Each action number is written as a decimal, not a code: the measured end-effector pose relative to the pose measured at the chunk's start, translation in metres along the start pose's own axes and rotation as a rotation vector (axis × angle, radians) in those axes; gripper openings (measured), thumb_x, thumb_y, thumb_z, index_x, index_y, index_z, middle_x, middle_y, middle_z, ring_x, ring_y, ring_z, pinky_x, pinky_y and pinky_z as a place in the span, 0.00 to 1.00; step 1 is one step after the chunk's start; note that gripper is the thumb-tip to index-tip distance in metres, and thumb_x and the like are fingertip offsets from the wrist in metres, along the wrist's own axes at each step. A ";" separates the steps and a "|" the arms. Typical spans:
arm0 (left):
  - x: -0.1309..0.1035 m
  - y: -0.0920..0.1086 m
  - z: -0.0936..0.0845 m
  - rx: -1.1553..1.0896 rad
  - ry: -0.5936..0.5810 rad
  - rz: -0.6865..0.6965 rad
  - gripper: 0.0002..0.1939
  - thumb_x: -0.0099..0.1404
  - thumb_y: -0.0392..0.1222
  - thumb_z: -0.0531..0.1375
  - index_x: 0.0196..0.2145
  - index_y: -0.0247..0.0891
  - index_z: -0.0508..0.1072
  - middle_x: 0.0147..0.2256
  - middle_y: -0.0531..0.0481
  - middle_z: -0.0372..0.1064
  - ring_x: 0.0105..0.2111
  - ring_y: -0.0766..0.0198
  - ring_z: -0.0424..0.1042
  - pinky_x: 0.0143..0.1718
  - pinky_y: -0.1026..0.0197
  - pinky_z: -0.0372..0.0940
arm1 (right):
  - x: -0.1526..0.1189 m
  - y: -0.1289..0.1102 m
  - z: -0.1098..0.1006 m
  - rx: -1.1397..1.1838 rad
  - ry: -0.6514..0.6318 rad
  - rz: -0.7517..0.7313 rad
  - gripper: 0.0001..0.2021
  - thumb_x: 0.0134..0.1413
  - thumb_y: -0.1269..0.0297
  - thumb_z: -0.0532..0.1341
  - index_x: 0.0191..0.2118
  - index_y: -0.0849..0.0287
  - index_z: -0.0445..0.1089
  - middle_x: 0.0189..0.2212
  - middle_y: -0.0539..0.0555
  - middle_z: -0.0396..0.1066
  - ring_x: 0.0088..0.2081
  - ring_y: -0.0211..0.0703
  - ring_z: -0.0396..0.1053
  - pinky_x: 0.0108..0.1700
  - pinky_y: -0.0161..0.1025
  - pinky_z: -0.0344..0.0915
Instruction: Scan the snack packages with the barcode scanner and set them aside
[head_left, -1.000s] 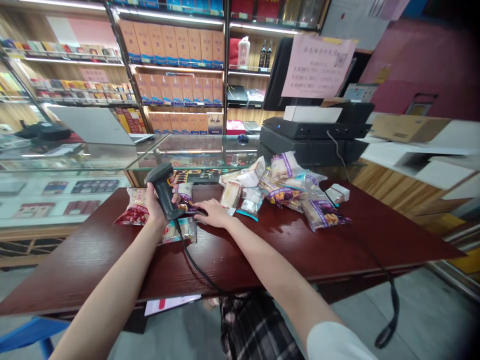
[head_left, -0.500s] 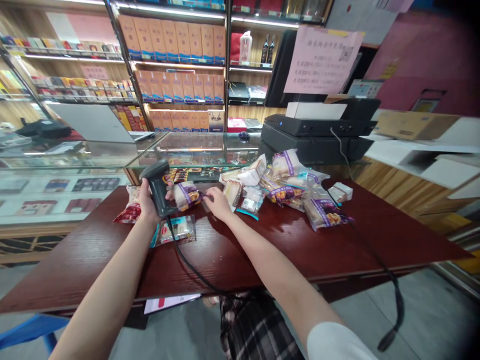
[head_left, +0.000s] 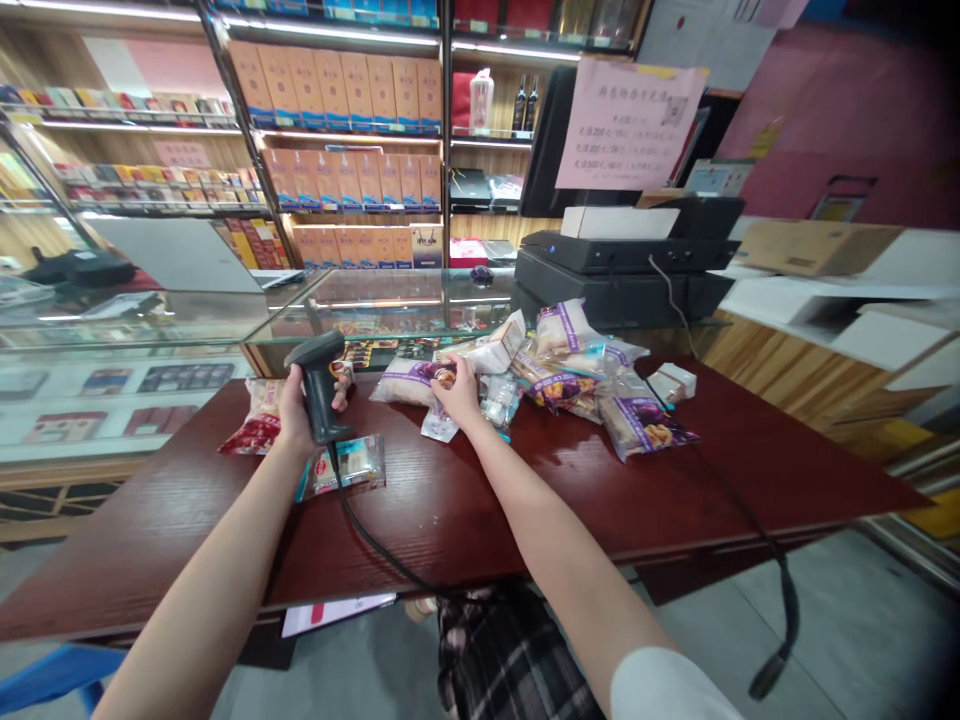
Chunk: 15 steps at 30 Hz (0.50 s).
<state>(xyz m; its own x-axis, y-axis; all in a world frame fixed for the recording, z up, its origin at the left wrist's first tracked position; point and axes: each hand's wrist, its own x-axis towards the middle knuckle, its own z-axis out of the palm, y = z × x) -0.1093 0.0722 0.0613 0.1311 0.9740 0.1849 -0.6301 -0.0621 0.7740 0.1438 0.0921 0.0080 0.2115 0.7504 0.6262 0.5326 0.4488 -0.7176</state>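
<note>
My left hand is wrapped round the grip of a black barcode scanner, which stands upright over the left part of the table. Its cable runs down toward the table's near edge. With fingers closed, my right hand grips the right end of a purple-and-clear bread bag. Part of that bag is hidden behind my fingers. Below the scanner lies a flat blue-edged food pack. A red-and-clear bag rests left of my left hand. Right of my right hand is a small clear blue-edged packet.
Several purple-printed bread bags are heaped on the dark red table. Behind them are a black cash drawer and a glass display counter. A black cable hangs over the table's right side.
My right hand has moved right with the purple bread bag, away from the scanner and toward the heap. My left hand still holds the scanner in nearly the same place.
</note>
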 end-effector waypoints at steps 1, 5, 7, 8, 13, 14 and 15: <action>0.000 0.000 -0.001 0.007 -0.014 -0.017 0.28 0.66 0.62 0.52 0.39 0.30 0.73 0.27 0.43 0.70 0.16 0.68 0.62 0.17 0.63 0.62 | 0.000 -0.004 -0.003 -0.009 0.009 -0.063 0.22 0.47 0.72 0.60 0.51 0.58 0.62 0.50 0.61 0.65 0.55 0.51 0.63 0.60 0.51 0.60; 0.001 -0.006 -0.006 0.093 -0.093 -0.114 0.28 0.63 0.62 0.56 0.43 0.30 0.73 0.28 0.44 0.71 0.16 0.68 0.63 0.15 0.64 0.61 | 0.003 -0.011 -0.016 -0.037 -0.008 -0.280 0.20 0.53 0.73 0.55 0.53 0.56 0.61 0.57 0.61 0.60 0.62 0.49 0.58 0.64 0.50 0.56; 0.002 -0.011 -0.009 0.164 -0.109 -0.172 0.29 0.63 0.62 0.56 0.45 0.31 0.73 0.29 0.44 0.72 0.16 0.68 0.63 0.14 0.64 0.59 | 0.004 -0.009 -0.020 -0.024 -0.038 -0.329 0.19 0.54 0.73 0.55 0.53 0.57 0.61 0.55 0.61 0.62 0.61 0.49 0.58 0.64 0.49 0.56; 0.002 -0.014 -0.010 0.198 -0.104 -0.203 0.29 0.63 0.62 0.57 0.46 0.32 0.73 0.29 0.44 0.73 0.16 0.68 0.63 0.13 0.65 0.58 | 0.005 -0.008 -0.021 -0.011 -0.057 -0.345 0.19 0.54 0.73 0.55 0.52 0.58 0.61 0.54 0.62 0.63 0.61 0.49 0.59 0.64 0.49 0.57; 0.004 -0.024 -0.012 0.230 -0.026 -0.244 0.25 0.63 0.57 0.59 0.47 0.33 0.73 0.32 0.42 0.75 0.16 0.68 0.64 0.16 0.65 0.61 | 0.006 -0.006 -0.026 0.010 -0.223 -0.330 0.18 0.53 0.75 0.53 0.50 0.56 0.63 0.52 0.59 0.66 0.59 0.47 0.63 0.62 0.47 0.60; 0.004 -0.024 -0.012 0.206 -0.024 -0.233 0.25 0.63 0.57 0.59 0.47 0.33 0.73 0.32 0.42 0.75 0.16 0.68 0.63 0.16 0.64 0.62 | 0.006 -0.008 -0.028 0.001 -0.246 -0.312 0.18 0.53 0.75 0.53 0.49 0.56 0.63 0.53 0.58 0.66 0.59 0.47 0.63 0.62 0.47 0.59; 0.004 -0.024 -0.012 0.182 -0.030 -0.226 0.25 0.63 0.57 0.59 0.48 0.33 0.73 0.33 0.41 0.75 0.16 0.69 0.62 0.17 0.64 0.63 | 0.006 -0.010 -0.029 -0.006 -0.259 -0.296 0.18 0.52 0.76 0.53 0.48 0.55 0.64 0.53 0.58 0.67 0.60 0.47 0.62 0.62 0.47 0.59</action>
<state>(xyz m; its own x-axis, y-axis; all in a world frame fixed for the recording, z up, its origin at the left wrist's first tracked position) -0.1025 0.0801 0.0359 0.2772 0.9608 0.0109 -0.4347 0.1152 0.8932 0.1632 0.0778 0.0278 -0.1653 0.6871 0.7075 0.5444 0.6617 -0.5155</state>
